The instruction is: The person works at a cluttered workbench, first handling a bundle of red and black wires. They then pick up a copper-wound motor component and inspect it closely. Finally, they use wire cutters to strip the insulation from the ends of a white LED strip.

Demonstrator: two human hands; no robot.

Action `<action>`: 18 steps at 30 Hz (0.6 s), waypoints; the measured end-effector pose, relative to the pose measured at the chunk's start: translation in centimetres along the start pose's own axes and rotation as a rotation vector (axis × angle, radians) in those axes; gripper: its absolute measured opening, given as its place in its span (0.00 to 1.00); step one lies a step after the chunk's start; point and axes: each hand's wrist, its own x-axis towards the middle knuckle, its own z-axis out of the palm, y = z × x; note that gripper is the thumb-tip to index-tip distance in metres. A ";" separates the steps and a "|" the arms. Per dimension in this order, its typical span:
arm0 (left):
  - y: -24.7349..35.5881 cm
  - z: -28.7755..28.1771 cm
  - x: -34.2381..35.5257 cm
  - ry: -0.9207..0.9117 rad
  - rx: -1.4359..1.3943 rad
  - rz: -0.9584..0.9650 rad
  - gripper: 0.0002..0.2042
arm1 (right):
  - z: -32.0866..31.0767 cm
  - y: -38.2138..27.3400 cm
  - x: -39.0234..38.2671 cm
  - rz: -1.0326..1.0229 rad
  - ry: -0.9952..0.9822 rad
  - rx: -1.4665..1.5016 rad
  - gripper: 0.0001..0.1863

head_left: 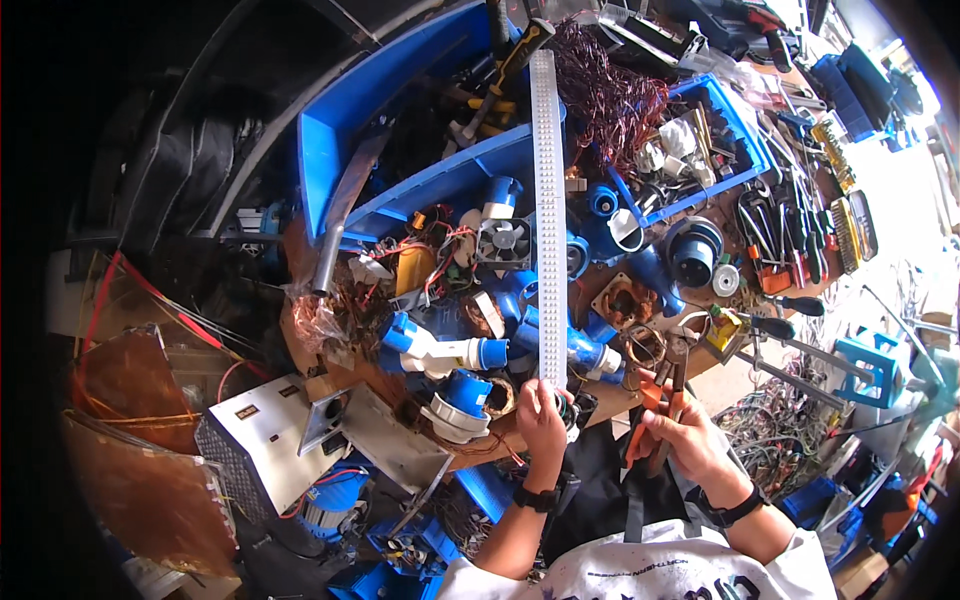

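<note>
My left hand [541,428] is closed round the near end of a long, narrow whitish strip [548,220] with rows of small dots, like an LED light bar. The strip points away from me, over the bench clutter, and its far end reaches past the blue bin's edge. To the right of it, my right hand [692,440] is closed on pliers [640,437] with orange handles and dark, worn jaws pointing away from me. Whether a second tool is in that hand is unclear. Blue and white industrial plugs [440,350] lie just beyond my left hand.
A large blue bin [318,130] holds tools, including a hammer [522,58]. Dark red wire [605,100] is heaped beside a blue tray [755,150] of small parts. Hand tools [790,235] line the right side; a pale metal housing [270,435] stands at left. Cable piles [770,430] lie at right.
</note>
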 end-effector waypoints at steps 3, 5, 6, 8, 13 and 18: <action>-1.3 0.6 -0.1 0.055 -0.065 0.045 0.12 | -0.8 1.6 0.3 -0.023 0.051 -0.041 0.29; -3.5 0.8 0.3 0.104 -0.080 0.109 0.14 | -0.9 2.0 0.1 -0.019 0.076 -0.061 0.28; -4.1 0.6 0.4 0.109 -0.079 0.103 0.15 | -0.9 2.0 0.0 -0.002 0.088 -0.071 0.28; -4.9 0.5 0.7 0.135 0.009 0.153 0.16 | -0.2 1.4 -0.1 0.025 0.084 -0.052 0.28; -3.9 0.2 1.1 0.092 0.077 0.085 0.15 | -0.5 1.9 0.0 0.040 0.089 -0.069 0.27; -4.5 -0.5 0.4 0.049 0.049 0.156 0.15 | 0.0 1.9 0.2 0.066 0.127 -0.053 0.26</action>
